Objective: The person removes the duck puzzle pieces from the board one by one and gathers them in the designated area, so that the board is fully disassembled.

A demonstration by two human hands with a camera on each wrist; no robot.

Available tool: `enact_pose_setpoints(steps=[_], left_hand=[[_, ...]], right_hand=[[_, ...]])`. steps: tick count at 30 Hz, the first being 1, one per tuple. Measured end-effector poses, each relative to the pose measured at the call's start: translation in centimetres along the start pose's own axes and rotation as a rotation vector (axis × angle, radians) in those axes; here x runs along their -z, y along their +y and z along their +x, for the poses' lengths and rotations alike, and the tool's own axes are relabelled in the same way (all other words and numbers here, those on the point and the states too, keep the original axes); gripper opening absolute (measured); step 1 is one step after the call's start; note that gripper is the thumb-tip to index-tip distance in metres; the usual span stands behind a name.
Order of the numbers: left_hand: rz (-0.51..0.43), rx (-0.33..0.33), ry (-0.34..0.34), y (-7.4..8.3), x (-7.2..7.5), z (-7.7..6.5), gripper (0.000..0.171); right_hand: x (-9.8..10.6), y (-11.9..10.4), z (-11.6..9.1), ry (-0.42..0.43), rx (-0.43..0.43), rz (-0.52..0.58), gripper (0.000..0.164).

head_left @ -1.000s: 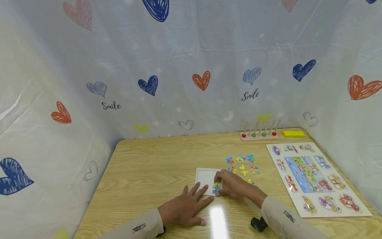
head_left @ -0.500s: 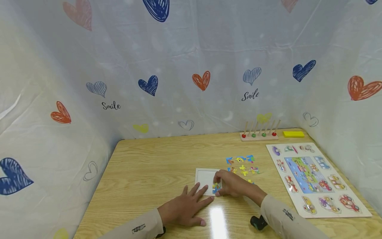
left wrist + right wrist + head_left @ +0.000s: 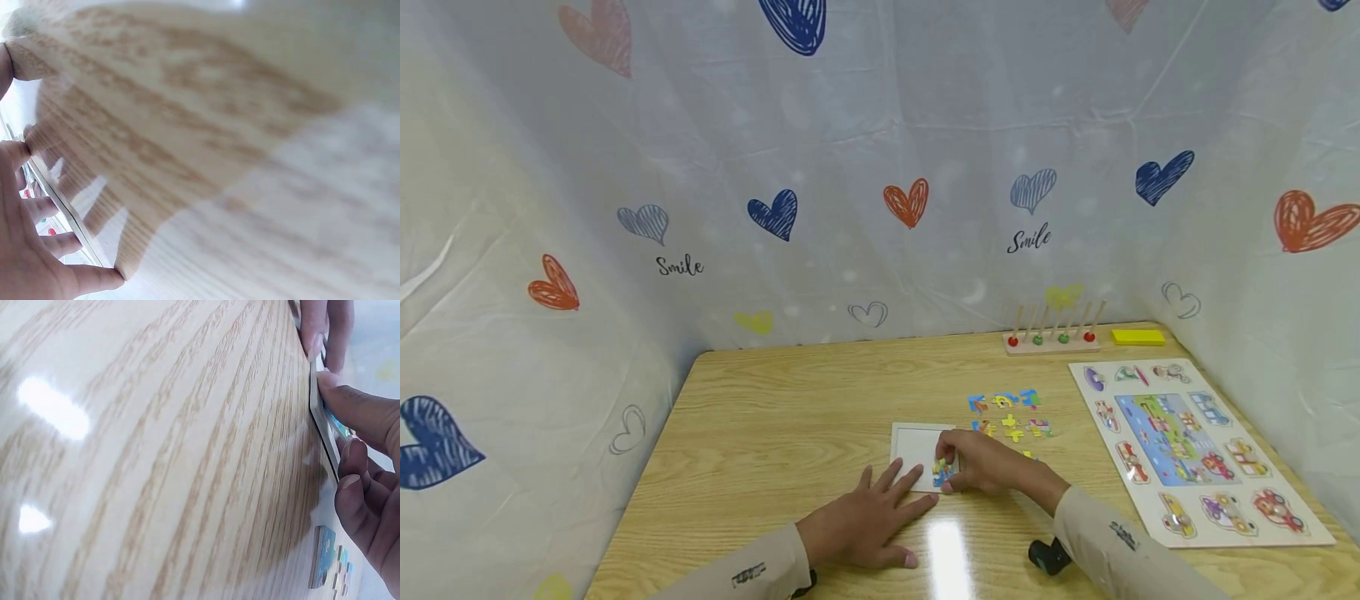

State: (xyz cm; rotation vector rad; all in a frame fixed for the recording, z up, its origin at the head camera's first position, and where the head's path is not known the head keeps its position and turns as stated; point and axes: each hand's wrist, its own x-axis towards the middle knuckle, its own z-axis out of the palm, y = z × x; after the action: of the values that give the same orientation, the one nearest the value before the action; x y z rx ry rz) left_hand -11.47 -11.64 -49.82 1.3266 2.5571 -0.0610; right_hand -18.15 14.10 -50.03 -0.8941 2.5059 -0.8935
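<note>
A small white puzzle tray (image 3: pixel 912 436) lies on the wooden table in the head view, with colourful jigsaw pieces (image 3: pixel 943 473) in its near right corner. My left hand (image 3: pixel 872 521) is spread flat, fingertips on the tray's near part and thumb on the table. Over the tray's right side, my right hand (image 3: pixel 981 461) pinches a jigsaw piece at that corner between thumb and curled fingers. In the right wrist view its thumb (image 3: pixel 350 403) lies by the tray edge (image 3: pixel 317 403); the fingers hide part of the piece.
Several loose jigsaw pieces (image 3: pixel 1011 421) lie right of the tray. A large picture board (image 3: pixel 1157 375) covers the right side. At the back stand a peg rack (image 3: pixel 1051 345) and a yellow block (image 3: pixel 1138 337). A black object (image 3: pixel 1049 558) sits by the right sleeve.
The right hand's fingers have shifted very slightly at the tray's corner, still around the jigsaw piece. The left hand and the tray stay in place.
</note>
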Motion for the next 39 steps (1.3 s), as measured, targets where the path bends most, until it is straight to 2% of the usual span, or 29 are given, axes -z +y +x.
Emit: enact_pose_setpoints(steps=[10, 19, 23, 30, 34, 39], left_hand=[[0.002, -0.004, 0.01, 0.0, 0.0, 0.0, 0.078], [-0.022, 0.0, -0.018, 0.1, 0.3, 0.0, 0.077], [-0.017, 0.001, -0.024, 0.1, 0.5, 0.0, 0.077], [0.019, -0.002, -0.014, 0.1, 0.3, 0.1, 0.077], [0.031, 0.004, -0.011, 0.1, 0.0, 0.2, 0.078], [0.025, 0.012, -0.012, 0.0, -0.2, 0.2, 0.079]], right_hand=[[0.1, 0.0, 0.0, -0.031, 0.001, 0.059, 0.031], [-0.1, 0.4, 0.0, -0.069, 0.046, 0.066, 0.015], [-0.1, 0.4, -0.1, -0.072, 0.071, 0.074, 0.015], [0.6, 0.3, -0.5, -0.048, 0.043, 0.059, 0.031], [1.2, 0.3, -0.9, -0.01, 0.034, 0.058, 0.03], [1.8, 0.7, -1.5, 0.019, 0.064, 0.065, 0.027]])
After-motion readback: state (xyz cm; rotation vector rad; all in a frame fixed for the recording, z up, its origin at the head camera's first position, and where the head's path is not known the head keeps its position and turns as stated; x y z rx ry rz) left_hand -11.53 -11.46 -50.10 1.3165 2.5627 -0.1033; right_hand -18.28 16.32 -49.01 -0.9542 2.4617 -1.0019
